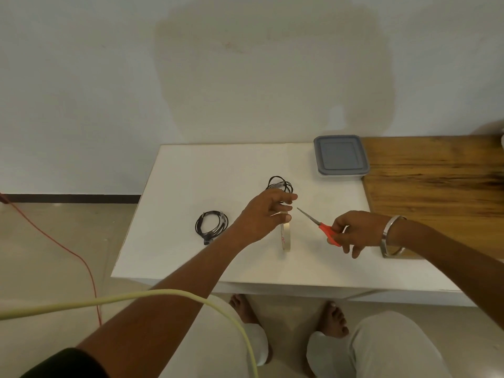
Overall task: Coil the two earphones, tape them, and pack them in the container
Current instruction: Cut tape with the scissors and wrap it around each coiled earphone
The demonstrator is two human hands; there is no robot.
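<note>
Red-handled scissors (321, 225) in right hand (354, 230) | left hand (261, 216) pinches tape roll (285, 236) | lidded container (341, 156) behind

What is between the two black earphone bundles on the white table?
In the head view, the left hand, holding the tape roll, sits between the near earphone coil and the far earphone coil.

matt white table (207, 170), grained wood board (436, 170)

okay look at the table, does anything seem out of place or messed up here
Nothing stands out. Both black coiled earphones lie neatly on the white table, the grey-lidded plastic container sits closed, and the hands hold the tape roll and red-handled scissors.
</note>
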